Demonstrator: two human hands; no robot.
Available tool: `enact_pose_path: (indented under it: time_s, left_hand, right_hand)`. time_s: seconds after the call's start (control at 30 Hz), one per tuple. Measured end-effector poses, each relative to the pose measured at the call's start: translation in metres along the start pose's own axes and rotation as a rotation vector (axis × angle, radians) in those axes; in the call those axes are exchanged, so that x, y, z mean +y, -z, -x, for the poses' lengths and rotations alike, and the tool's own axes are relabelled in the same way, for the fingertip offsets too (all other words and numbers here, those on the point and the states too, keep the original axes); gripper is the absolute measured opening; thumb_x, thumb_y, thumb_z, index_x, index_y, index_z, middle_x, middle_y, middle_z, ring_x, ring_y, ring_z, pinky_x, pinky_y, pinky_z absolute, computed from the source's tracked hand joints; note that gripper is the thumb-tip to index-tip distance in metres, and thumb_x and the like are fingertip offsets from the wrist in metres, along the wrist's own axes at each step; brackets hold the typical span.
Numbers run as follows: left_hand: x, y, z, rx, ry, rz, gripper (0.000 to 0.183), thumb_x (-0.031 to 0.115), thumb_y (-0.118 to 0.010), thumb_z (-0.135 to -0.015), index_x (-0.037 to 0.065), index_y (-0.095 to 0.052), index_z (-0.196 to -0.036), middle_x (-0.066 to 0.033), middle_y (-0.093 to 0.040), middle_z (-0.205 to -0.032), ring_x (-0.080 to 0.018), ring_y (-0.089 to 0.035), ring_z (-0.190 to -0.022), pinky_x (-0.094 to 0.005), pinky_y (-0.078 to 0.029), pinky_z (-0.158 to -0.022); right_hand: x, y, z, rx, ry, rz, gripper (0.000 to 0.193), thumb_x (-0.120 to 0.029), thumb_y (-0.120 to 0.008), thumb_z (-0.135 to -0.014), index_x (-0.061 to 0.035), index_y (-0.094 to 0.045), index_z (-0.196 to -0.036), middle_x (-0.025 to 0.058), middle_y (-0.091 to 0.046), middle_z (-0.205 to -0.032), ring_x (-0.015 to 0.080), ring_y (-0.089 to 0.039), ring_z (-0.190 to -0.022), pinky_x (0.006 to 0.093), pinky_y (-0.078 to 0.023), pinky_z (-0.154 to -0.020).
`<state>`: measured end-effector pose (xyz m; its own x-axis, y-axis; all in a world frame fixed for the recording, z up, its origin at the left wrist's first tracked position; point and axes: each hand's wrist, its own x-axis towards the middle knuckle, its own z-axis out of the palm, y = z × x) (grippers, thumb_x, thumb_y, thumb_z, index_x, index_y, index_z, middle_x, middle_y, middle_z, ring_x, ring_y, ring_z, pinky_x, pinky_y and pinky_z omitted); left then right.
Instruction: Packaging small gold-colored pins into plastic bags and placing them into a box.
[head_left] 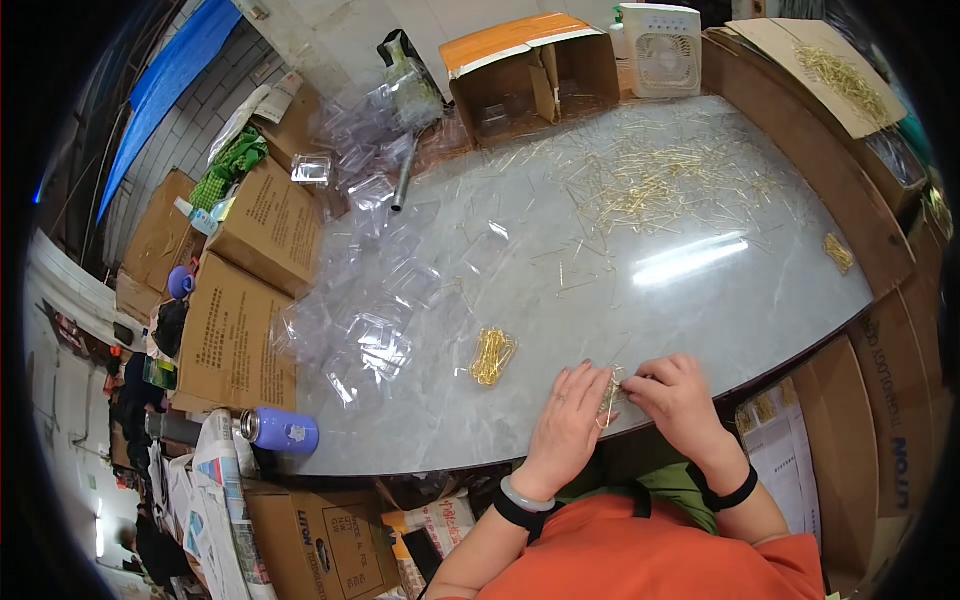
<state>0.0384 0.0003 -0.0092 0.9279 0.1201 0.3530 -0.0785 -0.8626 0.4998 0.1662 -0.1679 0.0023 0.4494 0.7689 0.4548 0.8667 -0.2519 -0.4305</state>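
Note:
At the near edge of the grey table, my left hand (568,425) is closed around a few thin gold wire pieces (608,397), its fingers close together. My right hand (680,402) is pinched at the same pieces from the right, fingertips nearly meeting the left hand. The exact shape of the held wires is partly hidden by the fingers. To the left of my hands lies a neat bundle of gold wire pieces (492,357). Many loose gold wire pieces (655,185) are scattered over the far right of the table.
Clear plastic boxes (380,345) pile up on the table's left side. A purple bottle (285,430) lies at the left edge near cardboard boxes (235,335). At the back stand an orange-topped carton (530,60) and a white fan (662,55). A cardboard wall (800,150) borders the right.

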Motion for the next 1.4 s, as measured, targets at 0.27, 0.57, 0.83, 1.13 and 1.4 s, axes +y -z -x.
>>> enact_pose_path:
  time_s: [0.27, 0.57, 0.83, 1.13, 1.4]
  left_hand:
    - [-0.004, -0.003, 0.004, 0.031, -0.007, 0.050, 0.058, 0.010, -0.070, -0.092, -0.002, -0.048, -0.144, -0.0233, -0.055, -0.139, -0.0406, -0.049, -0.134, -0.0523, -0.037, -0.117]
    - [-0.008, -0.001, 0.006, 0.059, 0.006, 0.113, 0.060, 0.003, -0.068, -0.091, -0.002, -0.045, -0.146, -0.0245, -0.055, -0.138, -0.0429, -0.051, -0.132, -0.0515, -0.038, -0.116]
    - [-0.002, 0.007, 0.007, 0.003, -0.007, -0.021, 0.058, 0.006, -0.068, -0.092, -0.002, -0.046, -0.145, -0.0228, -0.053, -0.138, -0.0416, -0.048, -0.134, -0.0559, -0.035, -0.117]
    - [-0.010, -0.001, 0.007, -0.010, -0.007, 0.041, 0.058, 0.006, -0.067, -0.093, -0.003, -0.045, -0.146, -0.0228, -0.051, -0.140, -0.0406, -0.046, -0.137, -0.0542, -0.033, -0.118]
    - [-0.007, 0.040, 0.018, 0.052, 0.117, 0.162, 0.074, 0.014, -0.080, -0.084, -0.003, -0.044, -0.147, -0.0236, -0.048, -0.143, -0.0401, -0.045, -0.136, -0.0467, -0.038, -0.112]
  right_hand:
    - [0.006, -0.020, -0.017, 0.089, 0.012, -0.225, 0.028, -0.009, -0.070, -0.086, -0.0054, -0.069, -0.114, 0.0114, -0.067, -0.115, 0.0330, -0.061, -0.109, 0.0416, -0.051, -0.094]
    - [0.001, -0.003, -0.022, -0.189, 0.092, -0.080, 0.044, -0.020, -0.081, -0.078, -0.0079, -0.068, -0.118, 0.0087, -0.064, -0.117, 0.0311, -0.058, -0.111, 0.0409, -0.049, -0.097]
    - [0.004, 0.005, -0.006, 0.019, 0.036, -0.094, 0.029, -0.011, -0.081, -0.075, -0.0106, -0.071, -0.102, 0.0048, -0.065, -0.100, 0.0270, -0.059, -0.093, 0.0392, -0.050, -0.085]
    - [-0.011, -0.033, -0.009, 0.132, 0.041, -0.111, 0.017, -0.005, -0.073, -0.076, -0.0078, -0.070, -0.092, 0.0054, -0.064, -0.088, 0.0271, -0.062, -0.084, 0.0388, -0.052, -0.076]
    - [-0.016, -0.006, -0.020, -0.056, 0.082, -0.061, 0.046, -0.024, -0.080, -0.080, -0.0097, -0.065, -0.121, 0.0074, -0.062, -0.123, 0.0290, -0.057, -0.114, 0.0420, -0.043, -0.099]
